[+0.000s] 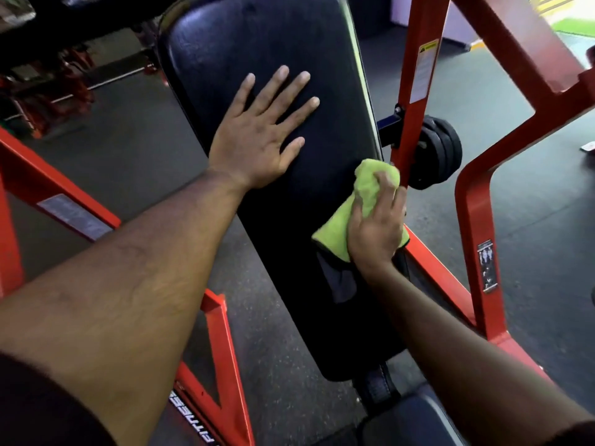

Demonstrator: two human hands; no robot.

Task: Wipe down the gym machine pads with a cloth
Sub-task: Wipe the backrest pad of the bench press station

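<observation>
A long black back pad (pixel 257 43) of a red-framed gym machine runs from the top centre down to the lower middle. My left hand (pixel 260 130) lies flat on the pad's upper half, fingers spread and straight. My right hand (pixel 375 223) grips a bunched lime-green cloth (pixel 335 230) against the pad's right edge, fingers curled over the cloth's top. A darker seat pad (pixel 415 416) shows at the bottom, partly behind my right forearm.
Red steel frame bars (pixel 473 220) stand close to the right of the pad, with black weight plates (pixel 441 152) on a peg just behind the cloth. Another red bar (pixel 64 194) crosses at the left. Dark rubber floor (pixel 138 149) surrounds the machine.
</observation>
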